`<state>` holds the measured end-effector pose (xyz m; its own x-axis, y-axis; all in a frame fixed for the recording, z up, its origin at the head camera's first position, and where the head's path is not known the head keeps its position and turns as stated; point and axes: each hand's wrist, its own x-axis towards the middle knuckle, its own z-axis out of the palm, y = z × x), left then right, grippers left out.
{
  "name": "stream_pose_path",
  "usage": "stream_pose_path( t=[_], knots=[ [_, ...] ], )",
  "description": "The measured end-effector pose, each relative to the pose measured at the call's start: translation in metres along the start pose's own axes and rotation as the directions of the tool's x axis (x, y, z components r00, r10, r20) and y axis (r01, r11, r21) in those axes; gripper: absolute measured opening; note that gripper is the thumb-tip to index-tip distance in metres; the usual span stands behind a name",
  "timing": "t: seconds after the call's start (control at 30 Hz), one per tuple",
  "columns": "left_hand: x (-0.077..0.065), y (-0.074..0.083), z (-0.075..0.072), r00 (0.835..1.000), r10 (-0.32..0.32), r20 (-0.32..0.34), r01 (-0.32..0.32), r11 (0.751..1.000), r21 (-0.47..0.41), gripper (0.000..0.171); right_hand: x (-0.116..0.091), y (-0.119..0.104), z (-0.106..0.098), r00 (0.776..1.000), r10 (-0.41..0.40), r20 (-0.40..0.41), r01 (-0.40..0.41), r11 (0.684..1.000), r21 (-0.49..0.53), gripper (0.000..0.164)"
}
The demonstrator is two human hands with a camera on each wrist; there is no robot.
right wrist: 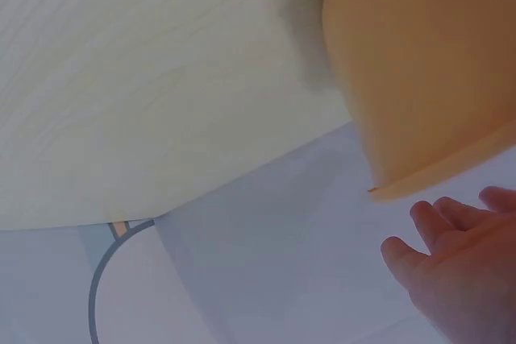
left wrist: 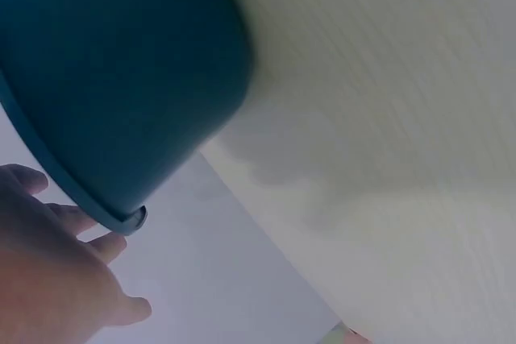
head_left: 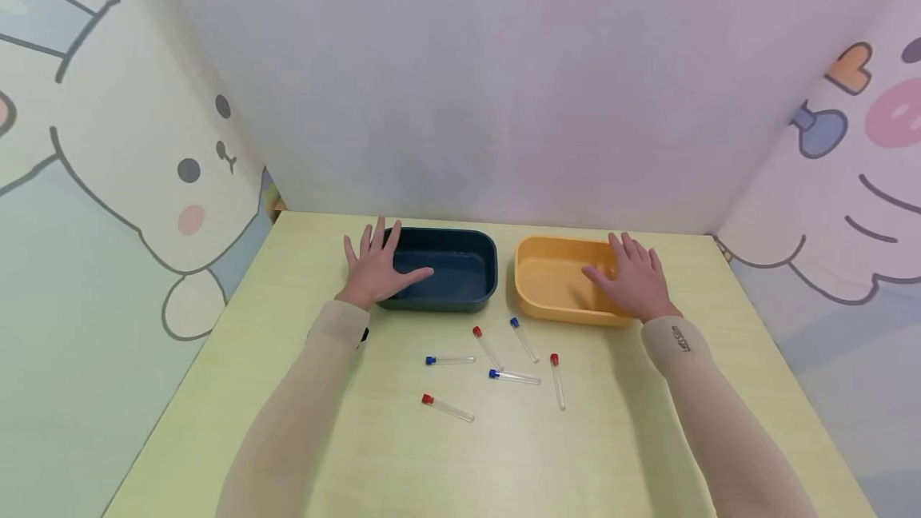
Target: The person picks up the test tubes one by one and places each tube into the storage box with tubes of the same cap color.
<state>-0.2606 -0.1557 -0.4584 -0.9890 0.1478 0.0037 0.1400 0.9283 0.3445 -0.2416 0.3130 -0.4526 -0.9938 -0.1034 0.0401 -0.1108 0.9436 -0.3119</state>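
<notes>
My left hand (head_left: 376, 271) is spread over the left end of a dark blue plastic bin (head_left: 460, 302), fingers straight and thumb reaching over its inside. Over the right end of a yellow-orange bin (head_left: 554, 313) my right hand (head_left: 636, 278) is held with its fingers extended. In the left wrist view the blue bin's wall (left wrist: 129, 78) fills the upper left, the fingers near its rim. The orange bin's wall (right wrist: 427, 70) shows in the right wrist view, fingertips close to the rim. Whether either hand touches its bin I cannot tell.
Several capped clear tubes lie scattered before the bins, among them a blue-capped tube (head_left: 451, 360) and a red-capped tube (head_left: 448, 408). The pale wood table (head_left: 403, 470) meets a plain back wall (head_left: 460, 102). Cartoon-printed panels (head_left: 129, 118) stand at both sides.
</notes>
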Motion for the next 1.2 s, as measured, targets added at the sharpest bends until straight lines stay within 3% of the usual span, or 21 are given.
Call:
stream_pose_path(
  t=[0.4,0.9,1.2],
  knots=[
    [-0.003,0.000,-0.008,1.000,0.001,-0.005,-0.001,1.000,-0.030,0.115,0.005,-0.018,-0.006,0.999,-0.045,0.018,0.046,0.999,-0.011,0.101],
    [-0.011,-0.003,-0.020,1.000,-0.008,-0.002,0.008,0.999,-0.039,0.117,0.004,-0.062,-0.013,0.989,-0.143,0.028,0.144,0.988,-0.057,0.095],
    [-0.015,-0.012,-0.023,1.000,-0.011,-0.003,0.011,0.996,-0.094,0.118,-0.003,-0.093,-0.017,0.979,-0.199,0.037,0.201,0.977,-0.066,0.089]
  ],
)
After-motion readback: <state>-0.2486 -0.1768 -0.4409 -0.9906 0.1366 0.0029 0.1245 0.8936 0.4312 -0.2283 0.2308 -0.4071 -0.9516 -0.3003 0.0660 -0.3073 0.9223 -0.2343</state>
